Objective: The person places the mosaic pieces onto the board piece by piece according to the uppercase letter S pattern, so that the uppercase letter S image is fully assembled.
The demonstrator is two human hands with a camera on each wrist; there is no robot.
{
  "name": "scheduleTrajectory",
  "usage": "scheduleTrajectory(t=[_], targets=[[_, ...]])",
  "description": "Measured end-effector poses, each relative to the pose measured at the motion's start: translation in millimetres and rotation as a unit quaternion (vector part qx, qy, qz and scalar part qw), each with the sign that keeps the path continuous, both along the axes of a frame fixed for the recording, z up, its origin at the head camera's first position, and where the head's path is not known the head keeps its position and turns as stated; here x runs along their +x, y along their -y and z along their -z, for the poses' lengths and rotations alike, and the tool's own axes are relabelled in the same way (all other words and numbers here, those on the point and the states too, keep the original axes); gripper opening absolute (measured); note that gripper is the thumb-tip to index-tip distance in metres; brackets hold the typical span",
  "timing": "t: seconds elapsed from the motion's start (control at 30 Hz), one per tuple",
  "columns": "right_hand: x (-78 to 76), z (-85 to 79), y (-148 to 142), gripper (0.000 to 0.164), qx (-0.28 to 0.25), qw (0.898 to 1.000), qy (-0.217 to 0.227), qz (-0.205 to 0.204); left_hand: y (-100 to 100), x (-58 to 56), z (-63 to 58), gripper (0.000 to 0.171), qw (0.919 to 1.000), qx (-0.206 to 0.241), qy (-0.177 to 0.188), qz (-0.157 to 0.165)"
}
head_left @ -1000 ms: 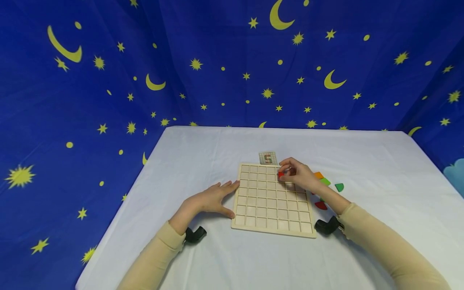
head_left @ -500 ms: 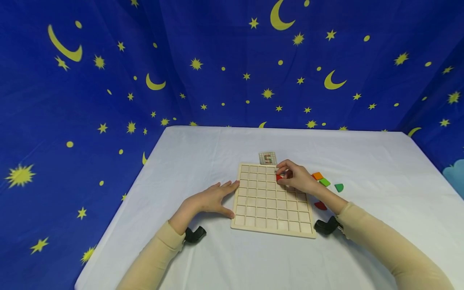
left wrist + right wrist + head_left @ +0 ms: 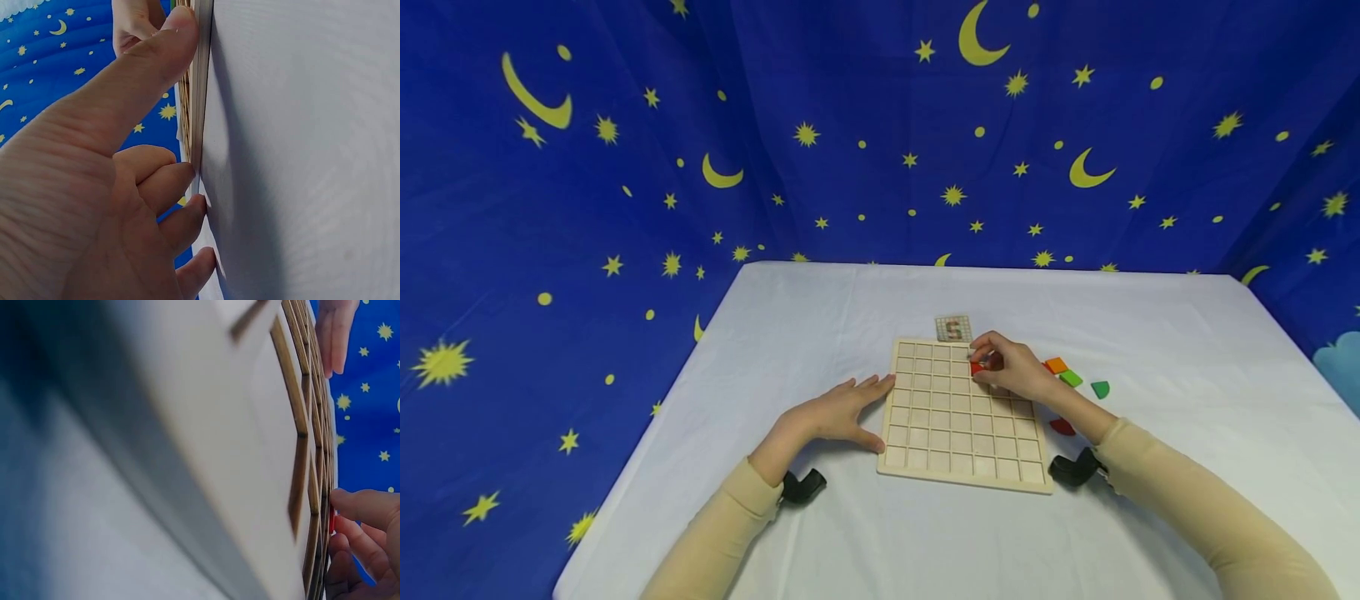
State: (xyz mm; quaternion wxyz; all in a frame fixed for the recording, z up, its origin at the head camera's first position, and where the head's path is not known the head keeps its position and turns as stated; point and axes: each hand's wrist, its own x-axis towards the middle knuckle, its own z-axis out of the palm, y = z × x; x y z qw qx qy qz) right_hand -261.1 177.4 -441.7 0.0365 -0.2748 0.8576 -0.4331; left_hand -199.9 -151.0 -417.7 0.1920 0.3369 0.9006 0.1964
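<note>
A square wooden grid board [image 3: 940, 421] lies on the white table. My left hand [image 3: 835, 412] is along its left side, with spread, fairly straight fingers and the thumb touching the edge. In the left wrist view, the thumb [image 3: 144, 78] presses against the board's rim. Over the upper right part of the grid, my right hand [image 3: 1017, 368] pinches a small red piece [image 3: 977, 367] between thumb and fingers. The right wrist view shows this red piece [image 3: 332, 524] down at the grid; its exact shape is mostly hidden by the fingers.
Behind the board lies a small card [image 3: 953, 328] with a gridded S-shaped pattern. To the right are loose pieces: orange [image 3: 1057, 365], light green [image 3: 1071, 378], dark green rounded [image 3: 1101, 389] and red rounded [image 3: 1062, 427]. A blue star-patterned curtain [image 3: 865, 183] surrounds the table.
My right hand has shifted slightly left with the red piece, which now sits lower at the grid, and has barely moved in the last half second. The left hand stays at the board's edge.
</note>
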Motion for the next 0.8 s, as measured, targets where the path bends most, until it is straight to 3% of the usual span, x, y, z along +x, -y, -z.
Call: scheduleTrajectory(t=[0.23, 0.47, 0.8], targets=[[-1.1, -26.8, -4, 0.04, -0.042, 0.998, -0.015, 0.032, 0, -1.0, 1.7, 0.106, 1.0, -0.005, 0.0, 0.001], [-0.9, -55.5, -8, 0.04, -0.091, 0.994, 0.012, 0.063, -1, -2.3, 3.3, 0.106, 1.0, -0.007, -0.002, 0.002], [-1.2, -54.2, -42, 0.042, -0.083, 0.99, -0.009, 0.11, -1, -1.5, 3.0, 0.106, 0.9999, -0.011, 0.005, -0.003]])
